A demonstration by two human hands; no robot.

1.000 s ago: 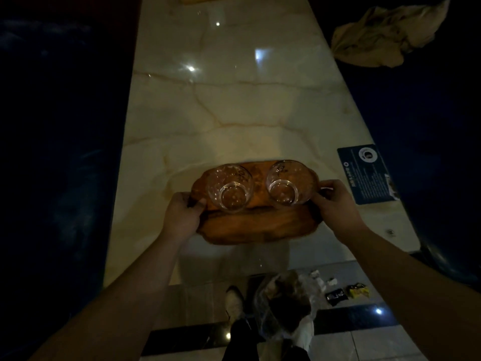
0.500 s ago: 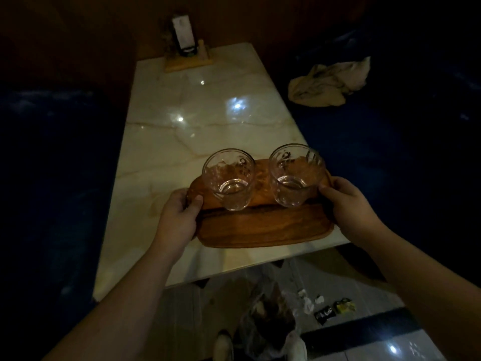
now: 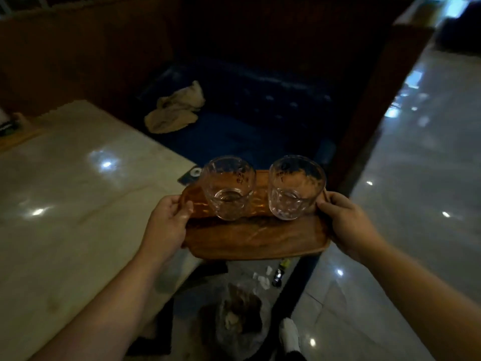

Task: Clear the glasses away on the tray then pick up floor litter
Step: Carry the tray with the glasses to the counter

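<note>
A crumpled pale cloth (image 3: 175,110) lay on the dark blue bench seat (image 3: 234,131) behind the marble table (image 3: 65,204), and a dark card with a round emblem (image 3: 191,174) sat at the table's near corner, just beyond the tray. Below, on the floor, small scraps of litter (image 3: 270,276) were scattered, white bits and dark and yellow wrappers, beside a clear plastic bag (image 3: 238,321) with something dark inside; a white shoe (image 3: 290,336) showed at the bottom edge.

The wooden tray (image 3: 256,237) was held in the air past the table's corner, over the floor. The left hand (image 3: 169,222) gripped its left end, thumb curled over the rim, and the right hand (image 3: 345,222) gripped the right end likewise, fingers closed under the edge. Two empty clear glasses stood upright on the far half of the tray: the left glass (image 3: 227,188) just beside the left thumb, the right glass (image 3: 296,187) almost touching the right hand's fingers. The two glasses stood apart from each other.

The room was dim. Glossy pale floor tiles (image 3: 416,191) reflected ceiling lights to the right, and a brown wooden partition (image 3: 377,105) enclosed the booth
</note>
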